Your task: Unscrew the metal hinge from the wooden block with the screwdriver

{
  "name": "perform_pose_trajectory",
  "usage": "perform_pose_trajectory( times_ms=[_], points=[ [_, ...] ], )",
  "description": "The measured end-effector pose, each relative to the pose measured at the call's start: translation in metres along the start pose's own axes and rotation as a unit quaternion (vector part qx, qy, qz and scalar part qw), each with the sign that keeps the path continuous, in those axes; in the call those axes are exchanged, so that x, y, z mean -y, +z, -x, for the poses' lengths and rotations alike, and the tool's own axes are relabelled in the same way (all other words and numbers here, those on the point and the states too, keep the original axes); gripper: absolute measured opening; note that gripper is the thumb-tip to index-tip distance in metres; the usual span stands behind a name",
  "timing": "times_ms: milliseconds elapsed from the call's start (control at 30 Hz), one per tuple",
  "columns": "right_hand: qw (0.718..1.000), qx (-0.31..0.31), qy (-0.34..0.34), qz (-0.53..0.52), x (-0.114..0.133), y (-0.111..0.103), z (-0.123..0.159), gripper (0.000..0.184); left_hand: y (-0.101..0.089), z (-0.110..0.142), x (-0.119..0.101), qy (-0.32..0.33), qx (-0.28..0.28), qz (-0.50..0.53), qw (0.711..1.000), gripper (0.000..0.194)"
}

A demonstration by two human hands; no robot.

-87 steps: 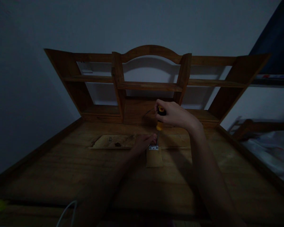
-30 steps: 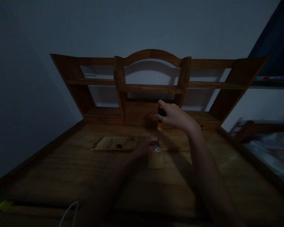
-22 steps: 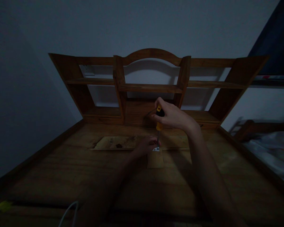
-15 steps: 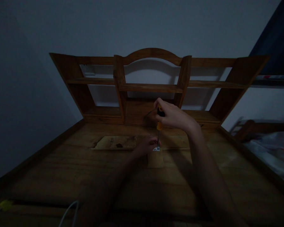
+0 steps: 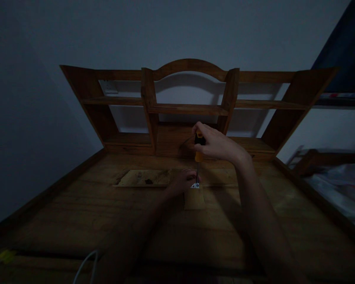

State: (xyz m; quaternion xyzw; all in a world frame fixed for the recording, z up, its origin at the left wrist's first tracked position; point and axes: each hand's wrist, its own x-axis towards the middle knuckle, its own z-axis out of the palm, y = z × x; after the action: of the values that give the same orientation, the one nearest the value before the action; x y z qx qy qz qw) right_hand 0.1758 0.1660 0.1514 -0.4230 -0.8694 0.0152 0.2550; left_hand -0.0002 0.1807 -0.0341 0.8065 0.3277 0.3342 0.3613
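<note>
A screwdriver (image 5: 198,157) with a yellow and black handle stands nearly upright in my right hand (image 5: 214,144), the fingers wrapped round its handle. Its thin shaft points down to a small shiny metal bracket (image 5: 196,185) with holes. This bracket sits at the far end of a short wooden block (image 5: 194,200). Beside it, my left hand (image 5: 185,180) is closed, its curled fingertips at the bracket's far left side, partly in shadow. Behind the left hand a long, narrow wooden board (image 5: 139,178) with a dark knot lies across the desktop.
The wooden desktop (image 5: 106,213) has raised side edges. A wooden shelf unit (image 5: 189,108) rises along its back, against the wall. A white cable (image 5: 90,260) and a yellow object (image 5: 6,256) are at the lower left. Pale, blurred bedding (image 5: 340,189) lies off to the right.
The screwdriver handle has turned slightly in my right hand and its shaft leans a touch further left. My left hand keeps its place by the bracket.
</note>
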Motion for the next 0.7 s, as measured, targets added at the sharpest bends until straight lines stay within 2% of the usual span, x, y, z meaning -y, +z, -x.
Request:
perform_pose_trajectory(
  times_ms=[267, 500, 600, 700],
  points=[
    [1.0, 0.004, 0.027, 0.015, -0.002, 0.002, 0.0015, 0.027, -0.0003, 0.0, 0.001, 0.014, 0.001, -0.015, 1.0, 0.018],
    [0.998, 0.014, -0.035, -0.042, -0.0043, -0.0065, 0.0017, 0.023, -0.0011, -0.0014, -0.0016, 0.02, 0.002, -0.009, 1.0, 0.018],
    [0.999, -0.008, -0.013, -0.032, -0.0041, -0.0074, 0.0024, 0.027, -0.0006, -0.0017, -0.0025, 0.012, -0.004, -0.004, 1.0, 0.016],
    [1.0, 0.004, 0.003, -0.02, -0.0064, -0.0062, 0.0021, 0.028, -0.0003, -0.001, -0.0033, 0.002, 0.0, -0.011, 1.0, 0.018]
  ],
)
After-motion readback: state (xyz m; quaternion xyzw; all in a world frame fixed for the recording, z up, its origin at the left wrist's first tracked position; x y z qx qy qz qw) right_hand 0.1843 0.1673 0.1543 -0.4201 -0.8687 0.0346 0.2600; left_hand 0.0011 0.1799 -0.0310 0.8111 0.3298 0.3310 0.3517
